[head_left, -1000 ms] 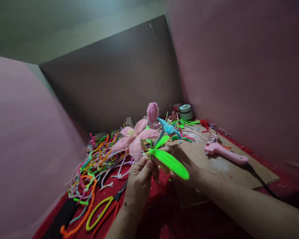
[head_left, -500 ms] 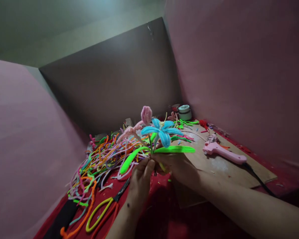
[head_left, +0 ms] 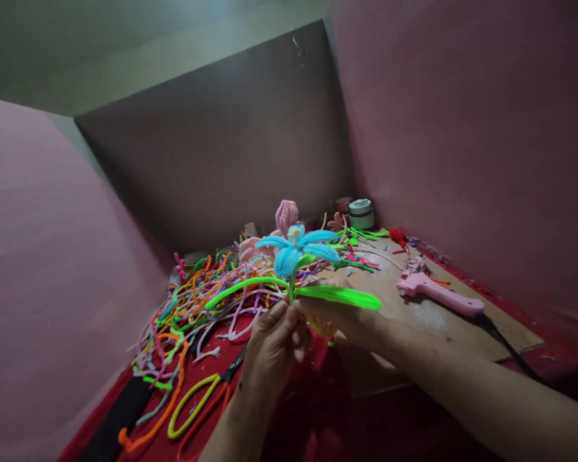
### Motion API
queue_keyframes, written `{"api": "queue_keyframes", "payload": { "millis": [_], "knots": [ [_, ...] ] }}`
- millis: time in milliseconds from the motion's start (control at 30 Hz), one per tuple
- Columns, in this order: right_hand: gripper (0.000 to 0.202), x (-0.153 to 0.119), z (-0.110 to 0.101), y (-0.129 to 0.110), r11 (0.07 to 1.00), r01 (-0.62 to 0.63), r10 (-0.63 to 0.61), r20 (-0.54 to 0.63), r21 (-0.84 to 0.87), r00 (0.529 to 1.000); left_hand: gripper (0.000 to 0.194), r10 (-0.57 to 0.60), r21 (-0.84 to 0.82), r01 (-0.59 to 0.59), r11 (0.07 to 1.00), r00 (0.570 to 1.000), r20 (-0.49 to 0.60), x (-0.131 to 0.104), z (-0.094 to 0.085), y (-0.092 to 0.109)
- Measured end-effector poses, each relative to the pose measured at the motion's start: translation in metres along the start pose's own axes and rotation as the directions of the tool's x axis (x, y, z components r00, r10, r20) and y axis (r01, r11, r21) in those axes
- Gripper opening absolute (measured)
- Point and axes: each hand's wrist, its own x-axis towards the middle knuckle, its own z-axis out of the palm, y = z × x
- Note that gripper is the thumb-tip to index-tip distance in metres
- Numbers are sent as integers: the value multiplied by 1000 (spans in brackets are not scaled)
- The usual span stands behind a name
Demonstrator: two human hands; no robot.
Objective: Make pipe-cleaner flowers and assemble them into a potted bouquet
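My left hand is closed, thumb and fingers pinching the stems of a pipe-cleaner flower bunch low down. On the bunch, a blue pipe-cleaner flower faces up, and a pink bud rises behind it. Two long bright green leaves spread sideways, the right leaf lying across my right hand. That hand is close behind the stems, its fingers curled and mostly hidden. Below its palm shows a yellowish see-through piece, apparently held there; its kind is unclear.
Loose pipe cleaners in many colours heap at the left. Scissors with yellow and orange handles lie on the red cloth. A pink corded glue gun rests on a brown board. A pale green jar stands at the back.
The bunch has turned in my hands: the blue flower has shifted left and tipped upright, and the left leaf has swung up. My left fingers have moved around the stems.
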Motion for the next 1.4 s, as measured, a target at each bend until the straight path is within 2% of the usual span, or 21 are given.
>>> {"api": "queue_keyframes", "payload": {
  "millis": [167, 300, 367, 467, 567, 667, 733, 833, 900, 967, 1033, 1133, 1233, 1300, 1400],
  "knots": [
    [23, -2, -11, -7, 998, 49, -49, 0, 49, 999, 16, -39, -110, 46, 993, 997, 65, -3, 1, 1],
    [16, 3, -25, -9, 996, 87, -85, 52, -34, 995, 18, -84, -165, 105, 981, 987, 134, -3, -1, 2],
    [13, 4, -28, -9, 993, 94, -95, -5, -76, 995, 18, -90, -202, 127, 971, 979, 185, -2, -2, 1],
    [11, 2, -24, -8, 993, 69, -76, -71, -99, 995, 21, -118, -289, 207, 935, 947, 299, -4, -4, -3],
    [9, -1, -16, -6, 1000, -10, 9, 34, 27, 999, 35, -126, -356, 297, 886, 894, 431, -7, -5, -8],
    [13, -2, -10, -4, 987, -31, 19, 76, 158, 997, 39, -106, -307, 289, 907, 861, 498, -8, -4, -7],
    [14, -2, -9, -2, 983, 16, -27, 55, 184, 998, 34, -117, -197, 221, 955, 893, 434, -6, -4, -3],
    [14, 0, -12, 2, 983, 77, -83, 28, 169, 996, 29, -77, 121, 54, 991, 979, 189, -4, -1, 4],
    [15, 2, -14, 6, 981, 128, -126, -24, 146, 992, 26, 48, 352, -57, 934, 998, 33, -3, 1, 7],
    [16, 5, -15, 10, 979, 164, -157, -71, 119, 985, 22, 165, 500, -123, 857, 985, -41, -4, 3, 7],
    [19, 7, -16, 14, 981, 165, -160, -58, 99, 985, 21, 225, 567, -154, 809, 973, -56, -5, 3, 6],
    [22, 9, -15, 14, 986, 146, -142, -47, 81, 989, 24, 237, 616, -159, 772, 970, -47, -6, 1, 4],
    [24, 6, -14, 9, 994, 97, -93, -66, 54, 993, 27, 250, 609, -174, 774, 967, -42, -7, -1, 3],
    [25, 4, -14, 6, 998, 68, -68, -24, 15, 997, 29, 264, 598, -180, 781, 963, -55, -8, -1, 4],
    [23, 4, -17, 5, 991, 116, -118, -21, -67, 993, 28, 284, 580, -183, 794, 955, -88, -7, 0, 3]
  ]
}}
